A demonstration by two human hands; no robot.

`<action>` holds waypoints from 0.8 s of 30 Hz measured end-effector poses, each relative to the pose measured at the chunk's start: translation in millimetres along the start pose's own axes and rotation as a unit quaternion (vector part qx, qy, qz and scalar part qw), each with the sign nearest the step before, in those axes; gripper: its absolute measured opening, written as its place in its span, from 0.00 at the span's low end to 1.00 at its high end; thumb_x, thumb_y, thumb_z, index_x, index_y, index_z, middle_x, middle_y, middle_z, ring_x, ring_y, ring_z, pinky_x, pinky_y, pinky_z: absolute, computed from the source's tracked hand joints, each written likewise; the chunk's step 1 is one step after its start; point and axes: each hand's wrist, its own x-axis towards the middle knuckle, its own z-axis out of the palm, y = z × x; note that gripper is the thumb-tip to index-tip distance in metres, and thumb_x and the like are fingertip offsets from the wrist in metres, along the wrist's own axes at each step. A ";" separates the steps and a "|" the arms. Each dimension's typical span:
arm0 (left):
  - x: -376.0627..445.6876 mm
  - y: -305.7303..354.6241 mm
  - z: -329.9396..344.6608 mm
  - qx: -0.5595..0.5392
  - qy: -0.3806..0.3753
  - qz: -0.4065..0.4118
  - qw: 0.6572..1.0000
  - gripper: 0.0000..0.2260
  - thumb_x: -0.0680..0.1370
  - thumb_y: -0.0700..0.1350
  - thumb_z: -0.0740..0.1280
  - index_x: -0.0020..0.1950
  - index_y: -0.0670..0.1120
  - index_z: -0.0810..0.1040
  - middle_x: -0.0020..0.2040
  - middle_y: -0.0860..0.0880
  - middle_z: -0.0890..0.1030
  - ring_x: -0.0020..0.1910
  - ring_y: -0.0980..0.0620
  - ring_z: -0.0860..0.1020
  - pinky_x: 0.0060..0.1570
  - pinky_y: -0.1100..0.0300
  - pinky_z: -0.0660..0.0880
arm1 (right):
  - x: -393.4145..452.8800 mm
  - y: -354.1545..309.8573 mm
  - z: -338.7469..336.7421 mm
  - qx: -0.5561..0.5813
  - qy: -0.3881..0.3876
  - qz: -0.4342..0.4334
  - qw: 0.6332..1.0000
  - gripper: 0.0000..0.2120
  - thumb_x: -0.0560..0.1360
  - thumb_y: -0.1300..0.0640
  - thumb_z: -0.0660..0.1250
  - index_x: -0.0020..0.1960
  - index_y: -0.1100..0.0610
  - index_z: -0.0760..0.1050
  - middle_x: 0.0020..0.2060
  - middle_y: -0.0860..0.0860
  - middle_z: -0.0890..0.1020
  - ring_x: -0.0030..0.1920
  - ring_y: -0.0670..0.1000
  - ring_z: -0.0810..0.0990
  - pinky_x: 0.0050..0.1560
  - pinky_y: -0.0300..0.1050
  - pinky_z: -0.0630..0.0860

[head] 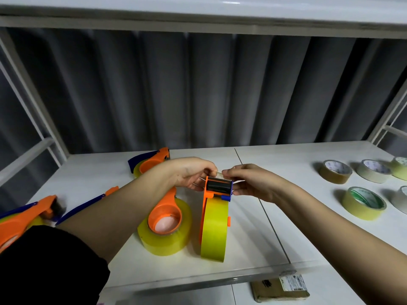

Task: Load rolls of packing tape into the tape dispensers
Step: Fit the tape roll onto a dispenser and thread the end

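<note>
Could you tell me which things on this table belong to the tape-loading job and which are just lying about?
Job:
- left hand and right hand, pinching tape at the upright dispenser
- loaded dispensers lying flat
- spare rolls at right

Lying about:
- cardboard parcel below the table edge
- grey curtain

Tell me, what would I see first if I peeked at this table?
You would first see two hands, the left hand and the right hand, meeting at the middle of the white table and pinching the top of an upright orange plastic tape dispenser loaded with a big yellow-green tape roll. Just left of it lies another orange dispenser in a fat yellow roll. At the right, smaller loose tape rolls lie flat.
</note>
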 end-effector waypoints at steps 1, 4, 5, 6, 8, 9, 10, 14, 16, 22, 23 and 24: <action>-0.2 0.2 0.9 0.000 0.003 -0.004 1.000 0.11 0.78 0.43 0.56 0.35 0.49 0.67 0.22 0.56 0.73 0.21 0.60 0.73 0.34 0.63 0.67 | 0.1 -1.0 -0.1 0.002 -0.004 0.008 1.000 0.07 0.78 0.55 0.66 0.47 0.59 0.76 0.40 0.52 0.81 0.31 0.44 0.78 0.36 0.35 0.78; 0.8 0.4 3.1 0.005 0.017 -0.017 1.000 0.08 0.76 0.44 0.58 0.37 0.48 0.69 0.27 0.53 0.76 0.28 0.56 0.75 0.40 0.62 0.71 | 1.5 -2.3 0.3 0.017 -0.009 0.034 0.999 0.07 0.79 0.56 0.64 0.48 0.59 0.77 0.41 0.53 0.79 0.32 0.46 0.77 0.34 0.36 0.77; 1.2 0.4 3.8 0.013 0.023 -0.017 0.999 0.08 0.76 0.44 0.58 0.37 0.47 0.70 0.30 0.52 0.77 0.32 0.55 0.76 0.45 0.60 0.72 | 1.7 -1.9 0.7 0.023 -0.011 0.039 0.999 0.07 0.79 0.56 0.63 0.48 0.59 0.77 0.41 0.53 0.78 0.33 0.46 0.77 0.34 0.36 0.77; 1.9 0.2 3.8 0.025 0.028 -0.016 0.999 0.07 0.76 0.44 0.59 0.38 0.47 0.71 0.32 0.51 0.77 0.35 0.53 0.76 0.49 0.58 0.72 | 2.2 -1.5 1.3 0.027 -0.013 0.042 0.999 0.07 0.79 0.57 0.63 0.47 0.58 0.76 0.41 0.53 0.78 0.33 0.46 0.77 0.34 0.36 0.77; 1.9 -0.3 3.4 0.046 0.027 -0.018 0.998 0.07 0.75 0.45 0.59 0.38 0.46 0.72 0.35 0.49 0.79 0.38 0.52 0.77 0.55 0.56 0.73 | 2.7 -1.2 2.4 0.030 -0.016 0.048 0.998 0.07 0.79 0.58 0.62 0.43 0.57 0.75 0.38 0.53 0.77 0.32 0.46 0.77 0.33 0.36 0.76; 1.7 -0.6 2.6 0.054 0.023 -0.020 0.998 0.07 0.75 0.46 0.60 0.39 0.46 0.73 0.36 0.49 0.80 0.39 0.51 0.77 0.58 0.54 0.73 | 3.2 -1.5 2.6 0.029 -0.017 0.050 0.998 0.08 0.79 0.58 0.62 0.42 0.57 0.75 0.37 0.52 0.76 0.31 0.45 0.76 0.32 0.35 0.75; 1.6 -1.0 2.0 0.062 0.018 -0.023 0.998 0.06 0.74 0.46 0.60 0.40 0.46 0.74 0.38 0.49 0.80 0.41 0.51 0.78 0.60 0.54 0.72 | 3.7 -1.6 2.4 0.027 -0.018 0.051 0.998 0.08 0.78 0.58 0.62 0.41 0.57 0.74 0.37 0.52 0.76 0.30 0.45 0.76 0.32 0.35 0.75; -0.6 -4.2 0.8 0.048 -0.002 -0.036 0.998 0.07 0.75 0.47 0.60 0.40 0.47 0.74 0.39 0.49 0.80 0.43 0.51 0.77 0.62 0.53 0.69 | 6.7 0.5 1.6 -0.005 -0.012 0.055 0.998 0.09 0.76 0.57 0.62 0.37 0.55 0.72 0.35 0.51 0.74 0.34 0.46 0.73 0.36 0.38 0.68; -1.3 -5.4 2.8 0.040 -0.003 -0.037 0.998 0.08 0.75 0.47 0.59 0.39 0.47 0.74 0.40 0.48 0.80 0.44 0.51 0.77 0.64 0.52 0.67 | 7.9 3.2 3.0 -0.039 -0.001 0.057 0.998 0.10 0.76 0.55 0.61 0.36 0.54 0.70 0.35 0.51 0.74 0.36 0.47 0.73 0.39 0.40 0.65; 3.8 -17.8 8.0 -0.033 0.013 -0.040 0.999 0.11 0.77 0.47 0.57 0.34 0.48 0.70 0.29 0.50 0.78 0.38 0.51 0.74 0.68 0.47 0.60 | 9.3 12.9 8.8 0.026 0.007 0.083 0.996 0.11 0.75 0.56 0.59 0.33 0.52 0.67 0.29 0.48 0.74 0.32 0.45 0.72 0.39 0.42 0.62; 5.6 -20.5 9.5 -0.055 0.011 -0.041 0.998 0.12 0.77 0.47 0.56 0.34 0.48 0.69 0.28 0.50 0.78 0.38 0.50 0.74 0.66 0.47 0.61 | 9.3 15.1 9.5 0.055 0.004 0.087 0.995 0.11 0.75 0.56 0.59 0.34 0.53 0.67 0.28 0.48 0.74 0.31 0.45 0.72 0.39 0.41 0.62; 7.3 -23.3 11.4 -0.078 0.013 -0.041 0.996 0.12 0.76 0.47 0.56 0.34 0.48 0.69 0.29 0.49 0.78 0.38 0.49 0.73 0.63 0.47 0.61 | 9.3 17.5 10.9 0.087 0.002 0.089 0.992 0.11 0.75 0.57 0.58 0.34 0.53 0.68 0.29 0.48 0.74 0.32 0.45 0.72 0.40 0.41 0.63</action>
